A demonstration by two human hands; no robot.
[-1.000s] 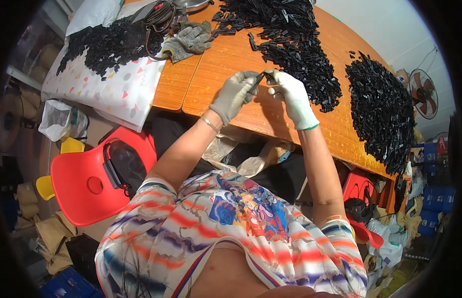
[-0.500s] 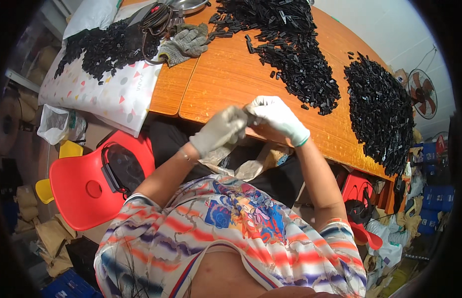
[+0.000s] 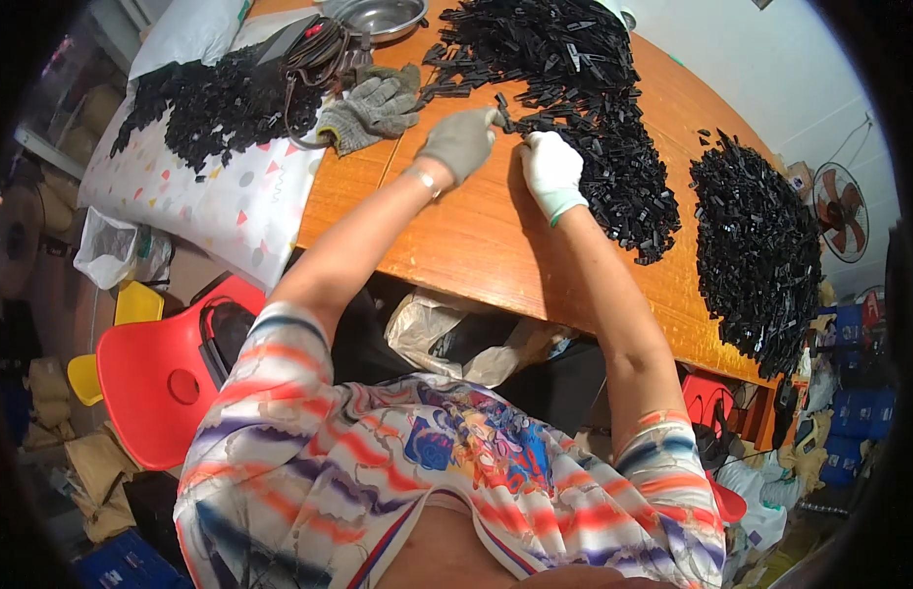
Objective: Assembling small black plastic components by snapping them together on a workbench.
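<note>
My left hand, in a greyish glove, reaches over the table with its fingers pinched together. At its fingertips are small black plastic pieces, one of which it seems to grip. My right hand, in a white glove with a green cuff, is curled closed at the left edge of a big heap of slim black plastic pieces. What its fingers hold, if anything, is hidden. Both hands are close together, a short gap between them.
A second black heap covers the table's right side. At the left, more black parts lie on a patterned white sheet. Grey knit gloves, a coiled cord and a metal bowl are nearby. A pale bag hangs at my lap.
Both hands have moved away from my body, from the table's near edge to the left side of the middle heap. They have come apart from each other.
</note>
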